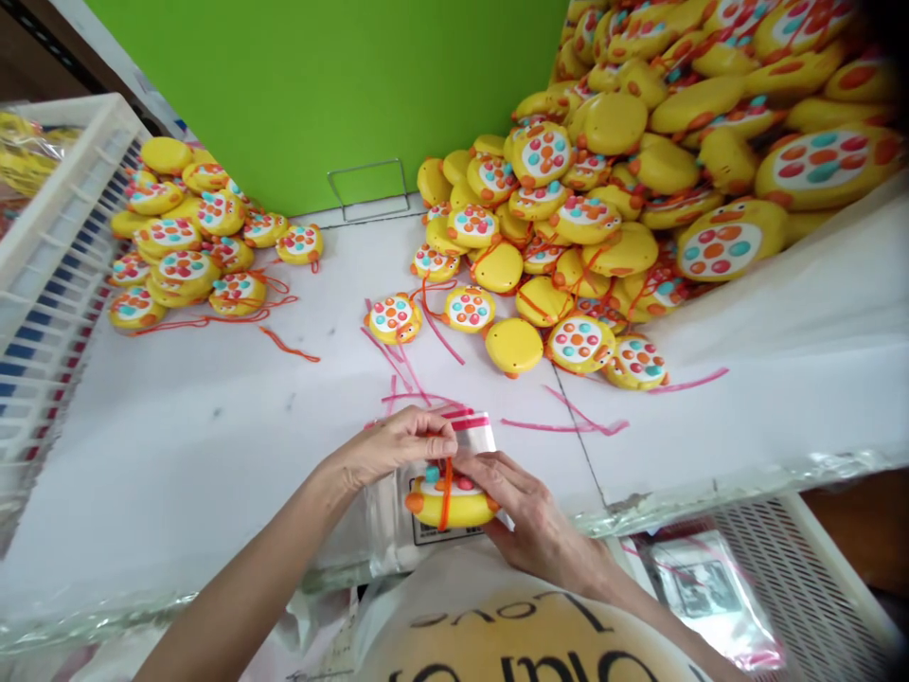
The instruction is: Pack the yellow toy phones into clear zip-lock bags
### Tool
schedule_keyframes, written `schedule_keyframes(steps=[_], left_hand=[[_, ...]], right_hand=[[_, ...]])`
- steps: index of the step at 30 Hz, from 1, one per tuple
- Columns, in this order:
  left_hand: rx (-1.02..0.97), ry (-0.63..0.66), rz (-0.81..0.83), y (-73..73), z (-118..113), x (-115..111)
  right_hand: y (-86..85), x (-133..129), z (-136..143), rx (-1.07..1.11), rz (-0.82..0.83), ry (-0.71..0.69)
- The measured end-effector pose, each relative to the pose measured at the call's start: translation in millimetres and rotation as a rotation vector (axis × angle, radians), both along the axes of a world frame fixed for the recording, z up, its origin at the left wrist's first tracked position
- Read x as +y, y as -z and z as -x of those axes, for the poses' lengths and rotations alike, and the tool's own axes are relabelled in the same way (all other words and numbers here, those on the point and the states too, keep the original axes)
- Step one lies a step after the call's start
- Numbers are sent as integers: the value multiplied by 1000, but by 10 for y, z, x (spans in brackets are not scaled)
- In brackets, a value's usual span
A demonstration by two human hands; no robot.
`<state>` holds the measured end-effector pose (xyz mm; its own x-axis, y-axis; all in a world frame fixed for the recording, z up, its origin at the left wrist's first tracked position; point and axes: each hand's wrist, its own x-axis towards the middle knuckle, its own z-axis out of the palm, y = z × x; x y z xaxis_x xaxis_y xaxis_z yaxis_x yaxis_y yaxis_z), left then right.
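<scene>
1 yellow toy [450,503] with an orange cord wrapped round it sat at the near table edge, held between 2 hands over a clear bag [474,433] with a red strip at its mouth. The left hand [398,445] came in from the lower left, palm down, fingers curled and pinching the bag's mouth just above the toy. The right hand [529,516] reached from the lower right, its fingers closed on the toy's right side. 2 heaps of like toys lay on the white table [177,445] — a small pile [188,246] at the far left and a big pile [639,161] at the far right, both too many to count. About 6 toys lay loose between them, with pink strips [568,421] scattered nearby. 1 white crate [57,218] stood at the left.
</scene>
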<state>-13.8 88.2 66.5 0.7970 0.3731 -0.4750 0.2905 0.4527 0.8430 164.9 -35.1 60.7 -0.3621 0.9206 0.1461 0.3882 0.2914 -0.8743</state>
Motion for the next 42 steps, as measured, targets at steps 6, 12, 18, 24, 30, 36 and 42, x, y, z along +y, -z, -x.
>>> schedule_keyframes(steps=[6, 12, 18, 24, 30, 36, 42], left_hand=[[40, -75, 56, 151, 22, -243], [198, -131, -329, 161, 84, -365], [714, -293, -1152, 185, 326, -98], [960, -35, -1282, 307, 335, 235], [1041, -163, -1301, 455, 299, 858], [985, -261, -1342, 430, 340, 1000], [933, -365, -1339, 345, 443, 1005]], right_hand=[[23, -58, 100, 11, -66, -36], [23, -112, 50, 90, 61, -71], [42, -129, -54, 185, 193, 12], [42, -145, -96, 187, 382, 182], [63, -150, -147, 229, 508, 292], [101, -146, -216, 292, 526, 355], [146, -125, -242, 353, 566, 372]])
